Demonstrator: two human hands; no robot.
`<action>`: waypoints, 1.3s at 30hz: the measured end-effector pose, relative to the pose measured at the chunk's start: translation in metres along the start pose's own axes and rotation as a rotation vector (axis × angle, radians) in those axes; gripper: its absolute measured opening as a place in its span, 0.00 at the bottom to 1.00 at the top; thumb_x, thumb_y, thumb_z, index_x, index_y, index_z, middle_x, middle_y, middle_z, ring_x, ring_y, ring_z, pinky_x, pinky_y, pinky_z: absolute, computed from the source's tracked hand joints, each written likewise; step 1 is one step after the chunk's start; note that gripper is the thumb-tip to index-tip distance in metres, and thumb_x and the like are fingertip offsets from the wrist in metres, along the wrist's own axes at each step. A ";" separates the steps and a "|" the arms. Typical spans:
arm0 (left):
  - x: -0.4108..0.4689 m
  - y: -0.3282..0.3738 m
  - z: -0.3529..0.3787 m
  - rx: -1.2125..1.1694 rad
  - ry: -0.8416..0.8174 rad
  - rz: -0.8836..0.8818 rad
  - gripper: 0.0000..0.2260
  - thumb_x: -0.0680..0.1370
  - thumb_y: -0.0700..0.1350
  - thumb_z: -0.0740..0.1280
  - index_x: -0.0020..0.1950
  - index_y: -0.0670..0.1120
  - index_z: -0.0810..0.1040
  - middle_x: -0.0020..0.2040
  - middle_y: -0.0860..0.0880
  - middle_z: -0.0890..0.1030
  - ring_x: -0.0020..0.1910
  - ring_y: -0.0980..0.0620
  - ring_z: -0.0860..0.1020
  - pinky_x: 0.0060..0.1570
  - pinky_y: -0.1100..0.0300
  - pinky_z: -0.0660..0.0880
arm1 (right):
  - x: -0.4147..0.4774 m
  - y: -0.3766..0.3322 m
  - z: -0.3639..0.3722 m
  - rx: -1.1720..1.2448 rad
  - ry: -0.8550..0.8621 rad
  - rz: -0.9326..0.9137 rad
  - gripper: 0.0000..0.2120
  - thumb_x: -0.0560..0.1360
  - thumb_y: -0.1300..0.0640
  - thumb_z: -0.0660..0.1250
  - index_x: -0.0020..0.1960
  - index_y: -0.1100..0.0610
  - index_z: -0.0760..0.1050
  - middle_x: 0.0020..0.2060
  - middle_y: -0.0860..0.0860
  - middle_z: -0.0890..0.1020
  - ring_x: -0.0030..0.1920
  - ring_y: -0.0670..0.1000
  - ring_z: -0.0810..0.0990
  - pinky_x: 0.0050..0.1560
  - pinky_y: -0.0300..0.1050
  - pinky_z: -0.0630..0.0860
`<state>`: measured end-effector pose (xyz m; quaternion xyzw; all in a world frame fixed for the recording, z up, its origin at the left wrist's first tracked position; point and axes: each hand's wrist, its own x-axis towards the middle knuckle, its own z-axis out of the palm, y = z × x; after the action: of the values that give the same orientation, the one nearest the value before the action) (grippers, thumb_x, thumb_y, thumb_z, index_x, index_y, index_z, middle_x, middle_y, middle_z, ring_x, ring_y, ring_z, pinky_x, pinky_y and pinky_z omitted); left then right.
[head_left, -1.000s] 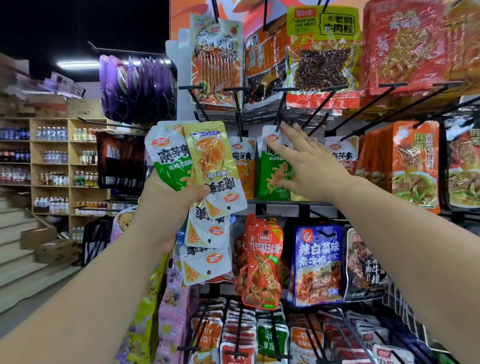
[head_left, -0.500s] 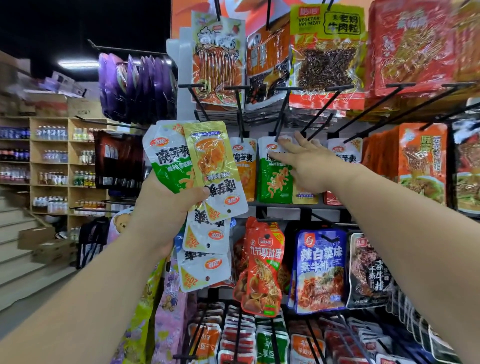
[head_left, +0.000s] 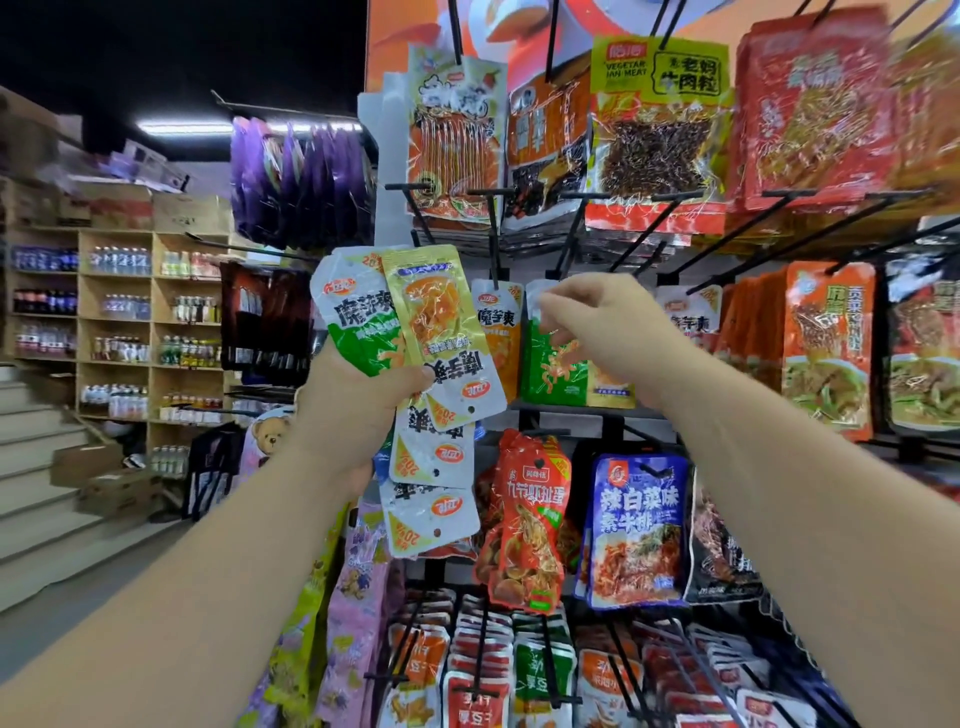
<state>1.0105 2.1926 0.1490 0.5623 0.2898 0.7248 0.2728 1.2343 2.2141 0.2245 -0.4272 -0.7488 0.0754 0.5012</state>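
My left hand (head_left: 358, 410) grips a bunch of small snack packets (head_left: 415, 343) in front of the display rack. A green packet and a yellow-orange one stick up from the fist. Several white-backed ones hang below it. My right hand (head_left: 613, 332) is raised at the middle row of hooks. Its fingers are curled and pinch the top of a green snack packet (head_left: 550, 364) that hangs there. An orange packet (head_left: 498, 338) of the same brand hangs just left of it on a black hook (head_left: 493, 228).
The black wire rack carries many hanging snack bags: large red and orange bags (head_left: 810, 114) at the top, a blue bag (head_left: 636, 525) and a red bag (head_left: 530, 519) lower down. Purple bags (head_left: 301, 182) hang left. Wooden shelves of bottles (head_left: 119, 322) and stairs (head_left: 47, 467) lie far left.
My right hand went from flat with spread fingers to curled fingers pinching the top of the green hanging packet. My left hand kept its bunch of packets nearly still.
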 end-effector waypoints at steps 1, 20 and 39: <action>-0.005 0.002 0.001 -0.004 -0.012 0.002 0.18 0.78 0.29 0.71 0.65 0.45 0.78 0.44 0.56 0.87 0.40 0.59 0.86 0.34 0.66 0.80 | -0.012 -0.010 0.010 0.088 -0.035 0.023 0.13 0.81 0.43 0.68 0.59 0.51 0.80 0.50 0.50 0.85 0.50 0.51 0.84 0.53 0.54 0.85; -0.056 0.016 -0.002 0.271 -0.383 -0.166 0.16 0.76 0.32 0.74 0.54 0.52 0.82 0.47 0.57 0.88 0.43 0.62 0.85 0.42 0.64 0.76 | -0.065 -0.018 0.012 -0.409 -0.270 -0.372 0.51 0.66 0.42 0.82 0.81 0.39 0.58 0.75 0.42 0.62 0.73 0.46 0.63 0.71 0.43 0.63; -0.064 0.004 0.065 0.032 -0.179 -0.116 0.16 0.76 0.31 0.74 0.58 0.48 0.81 0.49 0.47 0.88 0.49 0.44 0.87 0.52 0.44 0.82 | -0.094 0.027 -0.040 -0.672 -0.009 -0.510 0.26 0.64 0.33 0.78 0.37 0.45 0.63 0.31 0.40 0.68 0.34 0.44 0.68 0.37 0.45 0.65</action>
<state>1.0873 2.1509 0.1226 0.6113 0.3080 0.6501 0.3299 1.2951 2.1510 0.1646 -0.3676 -0.8157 -0.2973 0.3333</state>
